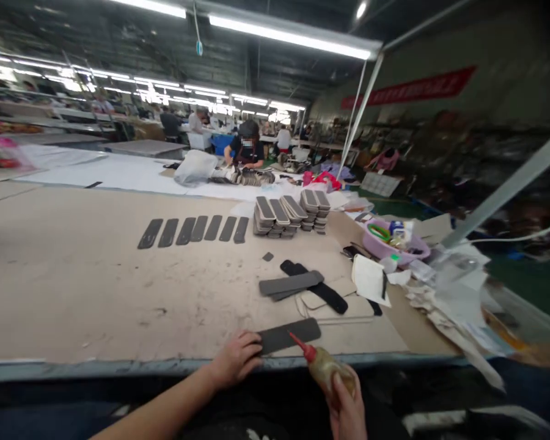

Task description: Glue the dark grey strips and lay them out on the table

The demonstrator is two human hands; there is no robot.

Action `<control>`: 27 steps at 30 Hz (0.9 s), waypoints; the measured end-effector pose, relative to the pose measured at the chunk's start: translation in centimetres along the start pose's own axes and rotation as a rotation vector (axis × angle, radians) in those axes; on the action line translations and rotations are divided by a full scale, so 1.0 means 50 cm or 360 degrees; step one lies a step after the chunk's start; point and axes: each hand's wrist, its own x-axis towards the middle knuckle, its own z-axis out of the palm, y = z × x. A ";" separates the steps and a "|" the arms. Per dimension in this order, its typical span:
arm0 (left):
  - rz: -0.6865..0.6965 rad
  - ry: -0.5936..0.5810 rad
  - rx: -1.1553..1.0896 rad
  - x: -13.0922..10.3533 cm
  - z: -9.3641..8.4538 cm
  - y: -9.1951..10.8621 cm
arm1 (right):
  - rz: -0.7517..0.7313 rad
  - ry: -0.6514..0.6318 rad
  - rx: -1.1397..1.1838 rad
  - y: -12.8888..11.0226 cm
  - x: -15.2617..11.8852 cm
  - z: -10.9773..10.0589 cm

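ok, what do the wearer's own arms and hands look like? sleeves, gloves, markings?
Left grip is a bare hand, no glove, no ring or watch that I can see; the left forearm is uncovered, no sleeve in view. Right grip is also ungloved, but the frame cuts it off near the wrist, so a right sleeve can't be judged. No cables or clear markings show on either.

L hand (238,357) & R hand (349,400) both bare; L forearm (165,403) bare too, tapering to the wrist & visible down to the btm edge. R arm shows only abt to the wrist, rest cut off. Clothing (224,421) at btm ctr v. dark, approx. black, w/ a small whitish mark (258,434), too blurred to read; folds & cut mostly lost in shadow.
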 end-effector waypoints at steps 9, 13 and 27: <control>-0.0097 -0.0117 -0.0053 -0.051 -0.028 -0.033 | -0.0430 -0.0127 -0.0792 -0.012 -0.033 0.048; -0.0075 -0.0078 -0.0052 -0.057 -0.017 -0.032 | -0.0897 -0.0354 -0.1034 -0.015 -0.031 0.089; -0.0091 -0.0171 -0.0042 -0.057 -0.018 -0.032 | -0.1185 -0.0448 -0.1213 -0.014 -0.021 0.105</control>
